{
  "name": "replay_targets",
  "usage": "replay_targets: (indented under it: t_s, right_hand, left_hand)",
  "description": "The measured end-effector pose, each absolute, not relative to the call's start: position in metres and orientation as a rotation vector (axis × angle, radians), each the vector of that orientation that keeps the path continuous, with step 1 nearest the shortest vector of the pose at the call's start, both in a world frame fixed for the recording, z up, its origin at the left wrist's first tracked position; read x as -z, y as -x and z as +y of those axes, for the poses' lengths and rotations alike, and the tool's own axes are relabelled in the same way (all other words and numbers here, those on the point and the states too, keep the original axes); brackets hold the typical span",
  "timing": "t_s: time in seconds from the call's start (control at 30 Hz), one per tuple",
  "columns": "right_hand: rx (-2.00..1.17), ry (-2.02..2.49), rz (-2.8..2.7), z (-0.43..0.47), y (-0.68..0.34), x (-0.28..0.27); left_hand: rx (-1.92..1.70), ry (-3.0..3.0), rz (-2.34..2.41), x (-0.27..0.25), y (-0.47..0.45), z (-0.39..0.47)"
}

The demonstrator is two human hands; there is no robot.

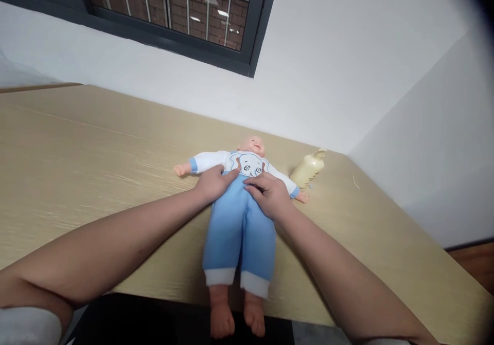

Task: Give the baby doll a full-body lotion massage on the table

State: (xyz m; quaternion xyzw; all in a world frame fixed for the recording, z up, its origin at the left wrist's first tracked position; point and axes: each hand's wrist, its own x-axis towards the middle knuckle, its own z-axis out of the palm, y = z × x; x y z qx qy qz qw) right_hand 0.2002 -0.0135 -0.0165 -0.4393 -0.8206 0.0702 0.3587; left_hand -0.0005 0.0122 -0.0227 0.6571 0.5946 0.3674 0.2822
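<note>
A baby doll point(255, 145) lies on its back, head away from me and arms spread. It wears a white top with blue cuffs and an elephant face point(250, 163) on the chest, plus blue trousers point(226, 232) with white hems. Its bare feet reach past the table's near edge. My left hand point(211, 184) is closed at the doll's waist, thumb on the front of the trousers' waistband and fingers hidden at the side. With thumb and fingers bent together, my right hand point(272, 195) pinches the waistband on the other side.
A pale yellow baby bottle point(309, 167) lies tilted by the doll's arm on the right of the wooden table point(96, 149). Further right is a thin pale strand point(355, 182). Behind the table stand a white wall point(309, 77) and a barred window point(173, 5).
</note>
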Motion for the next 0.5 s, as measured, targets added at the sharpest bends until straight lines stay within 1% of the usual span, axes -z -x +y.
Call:
replay_targets:
  t_s: [0.33,0.4,0.5]
  right_hand:
    - [-0.191,1.063,-2.109,-0.023,-0.199,0.009]
    - [-0.265,0.981,-2.156,-0.033,-0.195,0.003]
    - [-0.515,0.787,-2.261,-0.049,-0.187,-0.007]
  left_hand:
    - [-0.969,-1.749,1.634,0.021,-0.001,0.01]
    - [-0.966,-1.743,1.613,0.022,0.0,0.012]
    - [-0.953,-1.753,1.602,0.024,0.001,0.015]
